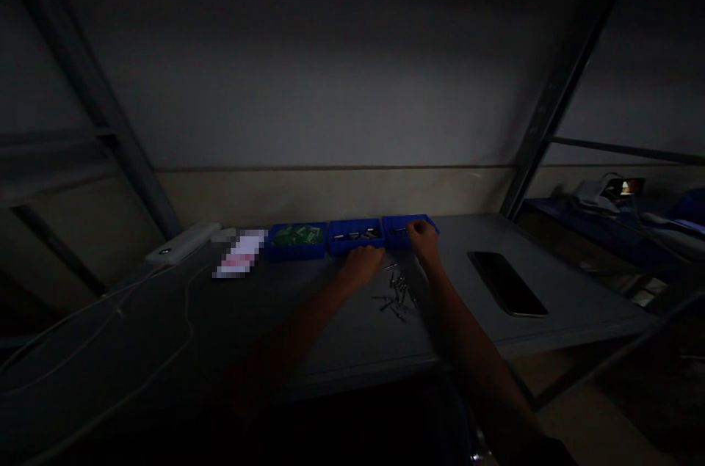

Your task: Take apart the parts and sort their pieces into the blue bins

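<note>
My left hand is closed, fingers curled together, just in front of the middle blue bin, which holds small metal parts. Over the front of the right blue bin, my right hand is closed in a pinch; dark small pieces lie in that bin. What either hand holds, if anything, is too small and dark to make out. On the table between my forearms lies a loose pile of thin metal pins or screws. To the left stands another blue bin with green-tinted bagged pieces.
A black smartphone lies right of my right forearm. At the left are a lit, pixelated rectangle, a white power strip and trailing cables. Metal posts frame the grey table; a wall closes the back.
</note>
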The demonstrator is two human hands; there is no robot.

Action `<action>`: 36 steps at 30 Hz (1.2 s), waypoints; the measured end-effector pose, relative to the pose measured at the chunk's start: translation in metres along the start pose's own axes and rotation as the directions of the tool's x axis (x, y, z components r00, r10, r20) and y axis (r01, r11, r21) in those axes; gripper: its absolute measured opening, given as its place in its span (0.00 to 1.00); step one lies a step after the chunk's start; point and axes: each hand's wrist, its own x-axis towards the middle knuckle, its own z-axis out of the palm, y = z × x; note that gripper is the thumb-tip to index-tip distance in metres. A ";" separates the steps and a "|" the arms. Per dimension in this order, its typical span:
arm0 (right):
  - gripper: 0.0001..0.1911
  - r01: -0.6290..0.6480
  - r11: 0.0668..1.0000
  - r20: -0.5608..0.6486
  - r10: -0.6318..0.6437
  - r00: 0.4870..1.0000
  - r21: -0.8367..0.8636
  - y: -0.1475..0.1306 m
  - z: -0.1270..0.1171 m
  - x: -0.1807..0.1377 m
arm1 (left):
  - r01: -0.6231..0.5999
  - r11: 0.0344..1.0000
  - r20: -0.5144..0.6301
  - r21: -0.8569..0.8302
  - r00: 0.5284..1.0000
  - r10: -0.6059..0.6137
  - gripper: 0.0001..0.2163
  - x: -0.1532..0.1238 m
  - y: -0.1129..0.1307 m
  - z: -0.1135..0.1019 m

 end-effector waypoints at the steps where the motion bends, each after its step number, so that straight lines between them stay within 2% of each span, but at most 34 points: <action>1: 0.11 0.014 1.000 0.016 -0.014 1.000 0.005 -0.002 0.000 -0.001 | 0.017 1.000 -0.001 -0.002 1.000 -0.017 0.12 -0.004 -0.001 0.000; 3: 0.11 0.042 0.999 0.056 -0.043 0.998 0.010 -0.008 0.002 -0.005 | 0.043 0.999 -0.031 -0.016 0.999 -0.044 0.12 -0.015 -0.007 0.002; 7: 0.08 0.095 0.995 0.142 -0.095 0.985 0.007 -0.023 0.010 -0.017 | 0.040 0.994 -0.161 -0.105 0.985 -0.057 0.10 -0.032 -0.026 0.004; 11: 0.07 0.137 0.991 0.276 -0.132 0.952 0.004 -0.037 0.022 -0.034 | -0.038 0.966 -0.275 -0.255 0.961 -0.035 0.06 -0.040 -0.049 0.004; 14: 0.11 0.158 0.987 0.438 -0.152 0.886 0.022 -0.044 0.030 -0.046 | -0.119 0.910 -0.336 -0.397 0.942 -0.024 0.04 -0.046 -0.059 0.006; 18: 0.17 0.221 0.973 0.645 -0.214 0.734 0.072 -0.045 0.039 -0.056 | -0.116 0.830 -0.386 -0.546 0.914 -0.126 0.04 -0.051 -0.060 0.006; 20: 0.18 0.227 0.969 0.690 -0.233 0.686 0.102 -0.044 0.041 -0.058 | -0.111 0.806 -0.401 -0.581 0.901 -0.165 0.03 -0.051 -0.057 0.004; 22: 0.18 0.205 0.973 0.676 -0.223 0.702 0.107 -0.044 0.042 -0.057 | -0.119 0.791 -0.411 -0.600 0.894 -0.177 0.03 -0.051 -0.055 0.001; 25: 0.17 0.169 0.983 0.607 -0.178 0.775 0.072 -0.044 0.041 -0.054 | -0.126 0.779 -0.413 -0.614 0.892 -0.182 0.03 -0.052 -0.055 -0.002; 27: 0.16 0.160 0.985 0.595 -0.171 0.785 0.071 -0.043 0.040 -0.052 | -0.125 0.775 -0.415 -0.619 0.890 -0.188 0.03 -0.052 -0.056 -0.003; 33: 0.10 0.072 0.978 0.706 -0.193 0.682 0.198 -0.038 0.044 -0.053 | -0.130 0.767 -0.409 -0.628 0.894 -0.183 0.03 -0.051 -0.059 0.003; 36: 0.07 0.036 0.968 0.714 -0.207 0.669 0.247 -0.037 0.045 -0.053 | -0.145 0.753 -0.412 -0.641 0.893 -0.179 0.03 -0.051 -0.056 0.003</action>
